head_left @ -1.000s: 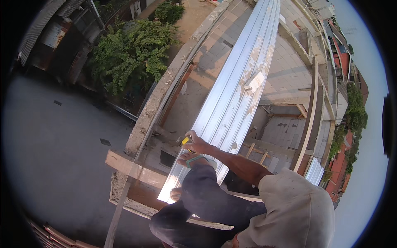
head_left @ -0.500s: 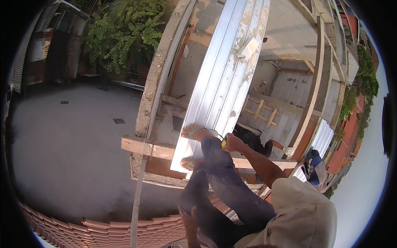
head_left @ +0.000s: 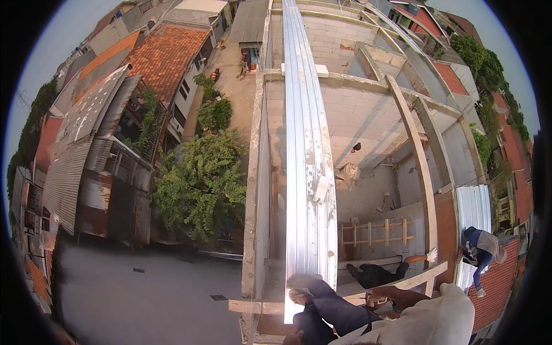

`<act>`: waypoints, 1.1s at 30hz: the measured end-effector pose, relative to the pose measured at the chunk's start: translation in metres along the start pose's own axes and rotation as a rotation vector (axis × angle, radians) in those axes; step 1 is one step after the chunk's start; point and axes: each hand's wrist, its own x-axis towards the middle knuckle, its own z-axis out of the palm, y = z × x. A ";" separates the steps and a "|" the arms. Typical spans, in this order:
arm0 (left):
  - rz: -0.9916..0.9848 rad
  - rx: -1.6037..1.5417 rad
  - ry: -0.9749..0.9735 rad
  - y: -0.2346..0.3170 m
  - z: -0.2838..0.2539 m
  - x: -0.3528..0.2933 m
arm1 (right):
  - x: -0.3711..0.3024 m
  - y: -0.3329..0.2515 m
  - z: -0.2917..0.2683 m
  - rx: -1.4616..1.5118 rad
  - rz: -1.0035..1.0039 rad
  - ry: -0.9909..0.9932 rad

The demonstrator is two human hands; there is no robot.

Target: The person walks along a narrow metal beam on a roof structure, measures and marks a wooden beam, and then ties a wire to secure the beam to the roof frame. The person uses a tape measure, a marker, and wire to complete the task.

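Note:
My right hand point(head_left: 376, 295) is closed round a small yellow and black tape measure point(head_left: 382, 303), to the right of my knees. At the lower edge, my left hand point(head_left: 292, 338) shows only in part beside my dark-trousered leg; its fingers are not clear. My feet, in flip-flops, are at the near end of a long ribbed metal sheet point(head_left: 302, 190). The sheet runs away from me across the tops of the walls. A pale block point(head_left: 321, 188) lies on it, among patches of dried mortar.
Below right, a person in dark clothes point(head_left: 379, 276) reaches a gloved hand point(head_left: 432, 255) to a timber beam point(head_left: 415, 155). Another person in blue point(head_left: 483, 250) bends beside more metal sheeting point(head_left: 475, 210). Deep unroofed rooms drop away right; a grey slab point(head_left: 155, 287) lies below left.
My view has tilted up, bringing houses and the sheet's far length into sight. My right hand has moved away from my knee to the right, still holding the tape measure.

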 end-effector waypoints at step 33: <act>0.030 -0.397 0.070 0.005 -0.103 -0.006 | -0.047 0.096 0.078 -0.134 -0.326 0.309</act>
